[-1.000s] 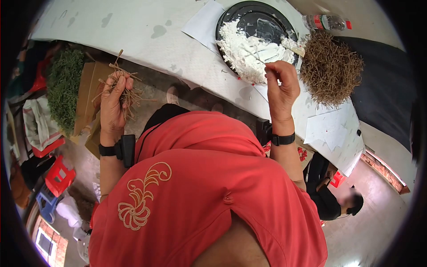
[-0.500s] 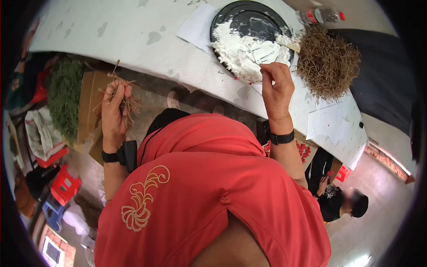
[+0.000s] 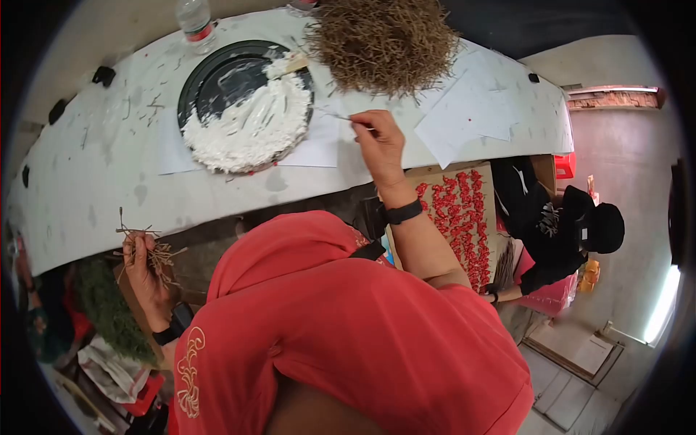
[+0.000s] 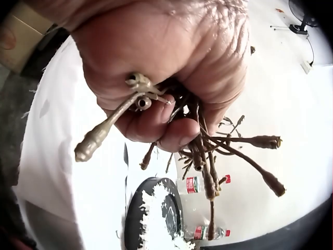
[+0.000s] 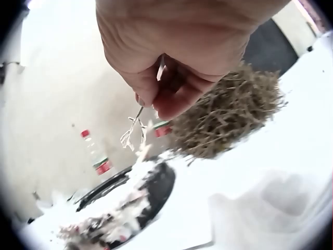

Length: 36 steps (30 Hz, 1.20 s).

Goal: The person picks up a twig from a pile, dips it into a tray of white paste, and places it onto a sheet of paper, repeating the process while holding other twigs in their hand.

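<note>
In the head view my left hand (image 3: pixel 147 283) grips a loose bunch of brown twig stems (image 3: pixel 165 255) in front of the table edge. Up close in the left wrist view, the fingers curl round the stems (image 4: pixel 208 169), whose swollen ends stick out. My right hand (image 3: pixel 384 145) pinches one thin stem between thumb and fingertips, just right of the round black tray (image 3: pixel 225 81). That stem (image 5: pixel 136 125) forks, with whitish tips, in the right wrist view. A thick white paste (image 3: pixel 243 134) covers much of the tray.
A big heap of brown stems (image 3: pixel 384 47) sits behind my right hand. White paper sheets (image 3: pixel 464 116) lie on the table, and a bottle (image 3: pixel 196 25) stands behind the tray. At right, rows of small red pieces (image 3: pixel 464 217) cover a board, near a person in black (image 3: pixel 565 228).
The head view has turned to the right. My right hand, earlier at the tray's near edge, is now right of the tray with the stem. My left hand still holds its bunch.
</note>
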{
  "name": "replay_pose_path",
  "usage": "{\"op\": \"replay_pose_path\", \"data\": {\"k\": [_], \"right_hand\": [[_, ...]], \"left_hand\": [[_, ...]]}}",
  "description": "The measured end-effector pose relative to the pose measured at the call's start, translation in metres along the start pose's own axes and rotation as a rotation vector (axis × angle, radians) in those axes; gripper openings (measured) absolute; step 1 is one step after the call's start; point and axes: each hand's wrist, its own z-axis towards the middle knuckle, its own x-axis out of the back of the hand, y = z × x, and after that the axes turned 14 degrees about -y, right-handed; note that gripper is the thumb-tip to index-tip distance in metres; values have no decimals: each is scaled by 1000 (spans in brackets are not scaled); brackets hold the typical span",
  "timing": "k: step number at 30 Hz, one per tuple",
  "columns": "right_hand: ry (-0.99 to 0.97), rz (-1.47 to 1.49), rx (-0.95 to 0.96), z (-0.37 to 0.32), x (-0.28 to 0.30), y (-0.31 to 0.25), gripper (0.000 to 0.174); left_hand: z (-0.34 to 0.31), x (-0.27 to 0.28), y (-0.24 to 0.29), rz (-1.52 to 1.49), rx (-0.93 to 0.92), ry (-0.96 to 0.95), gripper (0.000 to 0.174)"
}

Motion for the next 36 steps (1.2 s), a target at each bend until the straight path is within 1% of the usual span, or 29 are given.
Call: {"op": "replay_pose_path", "data": {"k": [2,3,5,6,9,10,12,15,16,19,22,23,25,27,29,30,32,33,34,36], "right_hand": [[155,146,-159,-6,31,28,12],[242,235,-230,-9,52,41,12],[428,303,-350,-11,99,67,12],[526,321,-367,-14,124,86,14],[823,411,-465,-18,201,141,16],[818,416,-470,-19,222,154,16],[991,449,-548,-21,259,179,17],[1029,413,-543,-18,299,216,17],[1053,393,-539,-16,304,222,17],[1079,344,-553,-5,314,237,18],[1105,311,-556,6,316,246,17],[1120,301,-554,9,315,249,16],[1135,294,-558,11,312,257,14],[1086,259,-610,10,308,265,13],[1065,243,-636,5,305,271,13],[1015,264,-660,0,304,278,13],[911,304,-703,-8,301,287,14],[909,307,-706,-8,303,287,14],[866,252,-727,-8,305,287,15],[770,147,-784,-15,302,286,17]], "left_hand": [[9,-22,-3,54,12,123,17],[13,-32,-5,56,16,120,17],[19,-51,-10,65,36,175,15],[20,-59,-13,68,44,205,13],[17,-74,-18,60,76,164,12],[15,-79,-20,55,91,143,11],[12,-89,-22,56,96,152,10],[6,-109,-25,51,111,165,9],[5,-119,-23,67,124,155,9],[1,-140,-20,108,145,133,9],[-4,-143,-21,122,130,203,17],[-4,-146,-22,127,130,205,17],[-6,-151,-25,145,99,269,17],[-7,-154,-25,163,86,297,18],[-7,-155,-26,190,109,274,13],[-6,-155,-26,203,120,262,11],[-4,-150,-28,205,129,232,12],[-2,-148,-27,205,139,206,13],[-2,-146,-25,208,150,185,14],[1,-147,-24,241,153,229,15]]}}
